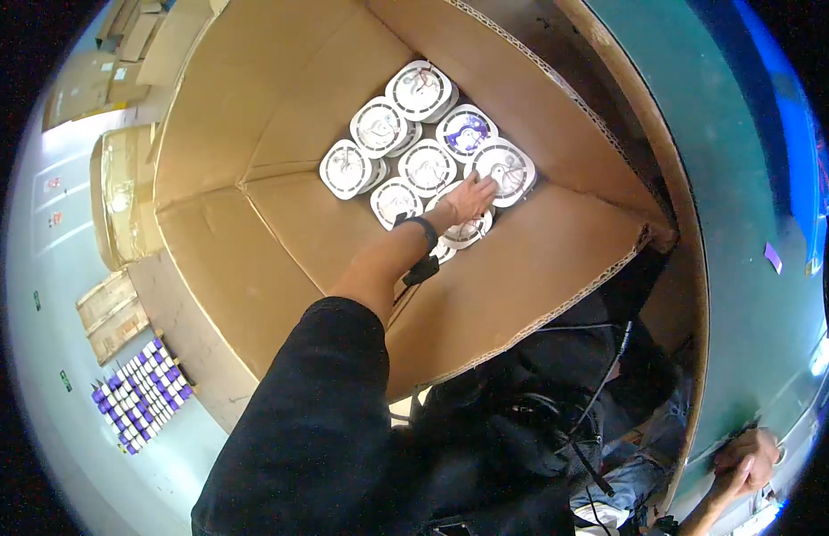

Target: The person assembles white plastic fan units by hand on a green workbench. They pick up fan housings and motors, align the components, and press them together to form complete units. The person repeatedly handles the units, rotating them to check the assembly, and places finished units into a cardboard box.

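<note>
My left hand reaches deep into a large cardboard box, a dark band round its wrist. Its fingers bend over the near-left edge of a white plastic disc with a slotted face, in the right-hand part of the group. Several similar rounded-square discs lie close together on the box floor, some stacked; one has a purple middle. Under my left hand another white disc is partly covered. At the far lower right my right hand rests by the green surface, fingers curled; what they hold, if anything, is hidden.
A green surface runs along the right, with a small purple scrap on it. Left of the box are a taped carton, a wooden pallet and a stack of purple and white pieces. A black cable hangs near my body.
</note>
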The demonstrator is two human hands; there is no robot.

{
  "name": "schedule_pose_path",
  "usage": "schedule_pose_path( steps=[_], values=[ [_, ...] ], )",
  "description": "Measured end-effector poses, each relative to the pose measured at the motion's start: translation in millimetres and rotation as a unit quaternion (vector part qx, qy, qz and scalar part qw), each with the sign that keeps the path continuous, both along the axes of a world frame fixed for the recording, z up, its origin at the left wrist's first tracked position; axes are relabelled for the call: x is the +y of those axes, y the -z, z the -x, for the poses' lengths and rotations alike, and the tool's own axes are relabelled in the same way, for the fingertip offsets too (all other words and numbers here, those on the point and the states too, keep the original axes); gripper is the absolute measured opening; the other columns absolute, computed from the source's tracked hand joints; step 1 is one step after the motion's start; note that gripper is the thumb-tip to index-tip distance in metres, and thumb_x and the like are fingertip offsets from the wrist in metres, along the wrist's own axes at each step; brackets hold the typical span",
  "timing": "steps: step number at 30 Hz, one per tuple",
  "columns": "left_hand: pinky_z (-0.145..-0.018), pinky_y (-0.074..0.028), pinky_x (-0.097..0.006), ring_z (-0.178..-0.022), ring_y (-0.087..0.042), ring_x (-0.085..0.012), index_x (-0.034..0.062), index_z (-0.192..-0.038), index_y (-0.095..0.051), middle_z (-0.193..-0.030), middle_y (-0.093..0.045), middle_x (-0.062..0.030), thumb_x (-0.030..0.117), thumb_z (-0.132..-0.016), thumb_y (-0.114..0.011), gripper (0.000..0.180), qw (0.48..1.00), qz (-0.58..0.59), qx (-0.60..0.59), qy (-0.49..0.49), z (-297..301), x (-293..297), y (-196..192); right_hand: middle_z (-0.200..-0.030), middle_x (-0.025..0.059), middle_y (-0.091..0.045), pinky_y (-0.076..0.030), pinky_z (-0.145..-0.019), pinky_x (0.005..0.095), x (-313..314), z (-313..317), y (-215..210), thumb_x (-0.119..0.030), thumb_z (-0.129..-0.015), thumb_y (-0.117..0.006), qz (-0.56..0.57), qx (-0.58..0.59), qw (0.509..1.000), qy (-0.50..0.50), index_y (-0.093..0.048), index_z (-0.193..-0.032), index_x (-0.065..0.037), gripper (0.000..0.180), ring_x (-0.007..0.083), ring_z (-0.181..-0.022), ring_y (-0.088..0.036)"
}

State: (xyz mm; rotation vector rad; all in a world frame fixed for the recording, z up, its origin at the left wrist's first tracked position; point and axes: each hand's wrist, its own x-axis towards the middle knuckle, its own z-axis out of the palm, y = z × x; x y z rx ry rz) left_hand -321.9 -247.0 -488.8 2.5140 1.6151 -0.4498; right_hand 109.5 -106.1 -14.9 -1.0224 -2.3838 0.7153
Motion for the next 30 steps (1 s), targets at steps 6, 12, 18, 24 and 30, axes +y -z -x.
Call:
schedule_pose_path(
  steps=[6,12,18,24,30],
  values=[
    [-0.105,-0.030,-0.051,-0.124,-0.041,-0.0221,0.0084,-0.102,-0.066,-0.123,-0.050,-0.0059,0.024,-0.088,-0.052,0.026,0.997,0.016,-0.063,-0.034,5.9,4.2,1.5,-0.046,0.0009,-0.046,-0.031,-0.054,0.0296,1.4,8.3,3.3,-0.030,-0.094,-0.048,-0.042,0.011,0.999,-0.003,-0.042,-0.051,-0.011,0.048,0.0126,-0.044,-0.041],
    [-0.107,-0.028,-0.054,-0.125,-0.041,-0.0207,0.0075,-0.102,-0.067,-0.128,-0.048,-0.0057,0.024,-0.086,-0.053,0.027,0.996,0.030,-0.050,-0.064,3.8,-1.0,8.2,-0.048,0.0007,-0.045,-0.031,-0.055,0.0302,0.7,-5.3,3.0,-0.033,-0.092,-0.050,-0.020,-0.004,1.000,-0.008,-0.044,-0.052,-0.012,0.046,0.0136,-0.046,-0.042],
    [-0.105,-0.029,-0.058,-0.124,-0.041,-0.0222,0.0065,-0.118,-0.059,-0.126,-0.048,-0.0068,0.026,-0.087,-0.052,0.037,0.997,-0.011,-0.055,-0.044,-2.9,1.8,-11.3,-0.044,0.0001,-0.045,-0.030,-0.052,0.0287,-0.4,25.2,-1.1,-0.030,-0.094,-0.048,-0.029,-0.012,0.999,-0.020,-0.043,-0.050,-0.012,0.048,0.0119,-0.042,-0.042],
    [-0.103,-0.031,-0.056,-0.126,-0.040,-0.0215,0.0049,-0.123,-0.054,-0.128,-0.047,-0.0068,0.031,-0.083,-0.061,0.049,0.998,-0.013,-0.028,-0.053,-3.3,-4.7,4.1,-0.044,-0.0006,-0.045,-0.030,-0.051,0.0281,1.5,25.7,-1.5,-0.029,-0.094,-0.047,-0.031,-0.003,0.999,-0.022,-0.043,-0.049,-0.012,0.049,0.0117,-0.041,-0.042],
    [-0.099,-0.034,-0.056,-0.119,-0.045,-0.0193,0.0184,-0.105,-0.067,-0.118,-0.051,-0.0013,0.034,-0.069,-0.075,0.040,0.995,0.077,-0.043,-0.035,0.7,12.0,-5.2,-0.043,-0.0007,-0.044,-0.031,-0.050,0.0280,3.8,9.9,1.4,-0.029,-0.094,-0.046,-0.016,-0.002,0.999,-0.038,-0.044,-0.047,-0.013,0.050,0.0118,-0.040,-0.042]
  ],
)
